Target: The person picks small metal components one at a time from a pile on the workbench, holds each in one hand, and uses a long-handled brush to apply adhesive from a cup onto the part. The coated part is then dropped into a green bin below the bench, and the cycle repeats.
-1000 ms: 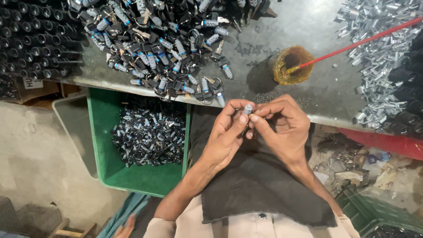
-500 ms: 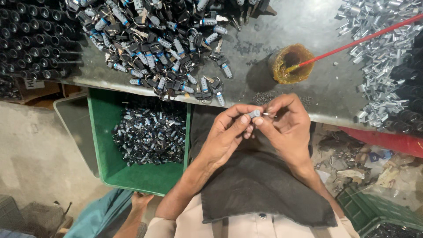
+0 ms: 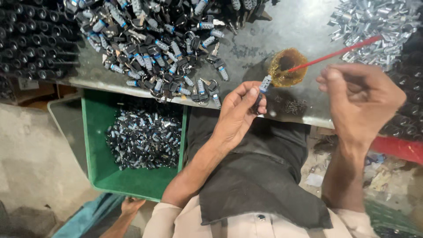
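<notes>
Light was soft and fairly even, brightest on the grey tabletop (image 3: 308,26), where a pale sheen showed near the top middle. The pile of silvery metal pieces (image 3: 374,22) glinted and was nearly washed out. Shadows were weak; the far left row of black cylinders (image 3: 31,48) lay dim. The right hand (image 3: 359,101) was smeared by motion blur, the left hand (image 3: 240,112) sharper. Edges bowed slightly, and the lower corners looked soft.
</notes>
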Available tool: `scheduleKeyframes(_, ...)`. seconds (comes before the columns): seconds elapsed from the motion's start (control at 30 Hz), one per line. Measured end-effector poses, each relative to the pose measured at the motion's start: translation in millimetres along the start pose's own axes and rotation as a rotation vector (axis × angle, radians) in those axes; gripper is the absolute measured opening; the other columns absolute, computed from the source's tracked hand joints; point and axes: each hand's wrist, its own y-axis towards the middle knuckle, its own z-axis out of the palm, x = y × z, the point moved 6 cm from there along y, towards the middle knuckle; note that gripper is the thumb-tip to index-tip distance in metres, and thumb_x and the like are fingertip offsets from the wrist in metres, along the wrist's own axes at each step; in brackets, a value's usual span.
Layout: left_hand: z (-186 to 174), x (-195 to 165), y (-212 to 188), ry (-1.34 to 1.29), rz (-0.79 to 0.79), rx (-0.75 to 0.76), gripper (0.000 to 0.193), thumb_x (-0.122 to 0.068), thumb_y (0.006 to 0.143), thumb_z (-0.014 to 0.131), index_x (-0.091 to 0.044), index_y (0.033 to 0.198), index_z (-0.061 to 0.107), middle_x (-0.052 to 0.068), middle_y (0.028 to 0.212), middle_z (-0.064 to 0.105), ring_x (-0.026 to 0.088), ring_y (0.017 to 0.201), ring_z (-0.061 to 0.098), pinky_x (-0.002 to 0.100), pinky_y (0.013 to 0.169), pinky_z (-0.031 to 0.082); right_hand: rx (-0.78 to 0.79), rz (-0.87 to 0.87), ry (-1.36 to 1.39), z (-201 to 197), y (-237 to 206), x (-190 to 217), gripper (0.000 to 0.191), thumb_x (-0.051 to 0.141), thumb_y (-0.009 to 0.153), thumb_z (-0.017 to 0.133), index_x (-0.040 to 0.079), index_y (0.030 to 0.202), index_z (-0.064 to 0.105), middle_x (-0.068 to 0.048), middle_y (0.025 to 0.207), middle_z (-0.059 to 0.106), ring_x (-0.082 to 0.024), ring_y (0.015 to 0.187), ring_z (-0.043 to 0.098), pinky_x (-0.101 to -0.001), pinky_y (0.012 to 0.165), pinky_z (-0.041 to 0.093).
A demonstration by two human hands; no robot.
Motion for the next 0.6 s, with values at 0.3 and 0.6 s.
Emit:
scheduleKeyframes(0.3, 2, -2, -8, 0.007, -0.033, -0.015, 0.025, -0.022, 0.106, 0.063, -0.003, 0.121, 0.059, 0.007, 0.097, 0.066, 0.014, 0.087, 0.061, 0.029, 0.081, 0.052, 0.079, 0.061, 0.075, 19, 52, 16, 0.041, 0.008, 0.099, 0.075, -0.006, 0.133, 0.056, -0.005, 0.102, 0.063, -0.008, 0.085, 0.060, -0.0219, 0.072, 0.051)
scheduleKeyframes(0.6, 0, -1, -2, -0.077, -0.010, -0.024, 0.025, -0.021, 0.107, 0.064, -0.002, 0.123, 0.060, 0.004, 0.094, 0.063, 0.012, 0.084, 0.058, 0.030, 0.081, 0.051, -0.025, -0.038, 0.084, -11, 3, 22, 0.013, 0.002, 0.111, 0.066, -0.011, 0.114, 0.068, -0.015, 0.097, 0.070, -0.020, 0.081, 0.074, -0.0298, 0.074, 0.065)
